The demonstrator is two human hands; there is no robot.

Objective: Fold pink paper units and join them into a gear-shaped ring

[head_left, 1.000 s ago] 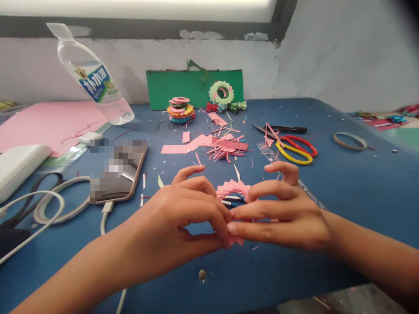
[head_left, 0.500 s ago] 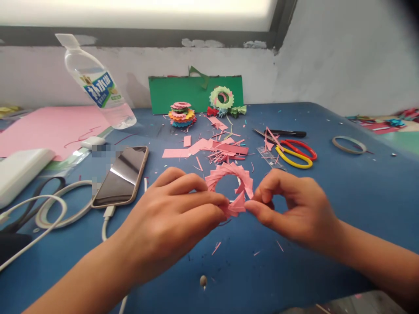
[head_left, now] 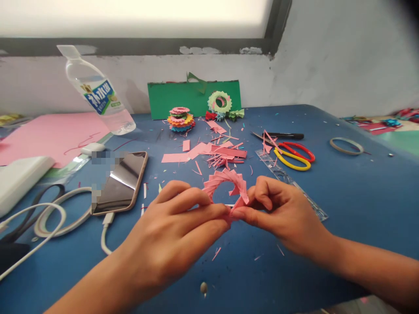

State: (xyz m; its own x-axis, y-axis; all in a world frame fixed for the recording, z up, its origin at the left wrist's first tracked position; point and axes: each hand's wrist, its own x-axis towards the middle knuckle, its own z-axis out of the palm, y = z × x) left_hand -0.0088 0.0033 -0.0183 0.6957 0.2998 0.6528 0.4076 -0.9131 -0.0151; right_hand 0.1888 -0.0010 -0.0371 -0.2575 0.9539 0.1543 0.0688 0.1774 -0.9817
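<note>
Two hands meet over the blue table (head_left: 353,192), both pinching one pink folded-paper ring (head_left: 225,185). Left hand (head_left: 173,237) is closed, its fingertips gripping the ring's lower edge; right hand (head_left: 281,213) is closed likewise, thumb and forefinger nipping the same edge just beside the left fingertips. Ring stands tilted up above the table surface, its open centre facing the camera.

Writing: only the water bottle (head_left: 98,93) carries a legible label, blue with white Chinese characters; the wording is too small to read with certainty. Bottle leans at far left beside a pink sheet (head_left: 49,133). Phone (head_left: 122,181) screen shows no readable text.

Against half a second earlier: the fingertips of the two hands have drawn closer together, now nearly touching, and the ring sits slightly lower and more closed at its near edge. One second earlier it lay flattened between the hands. Scissors (head_left: 294,155), clear ruler (head_left: 291,183) and pink scraps (head_left: 212,152) are unchanged.
</note>
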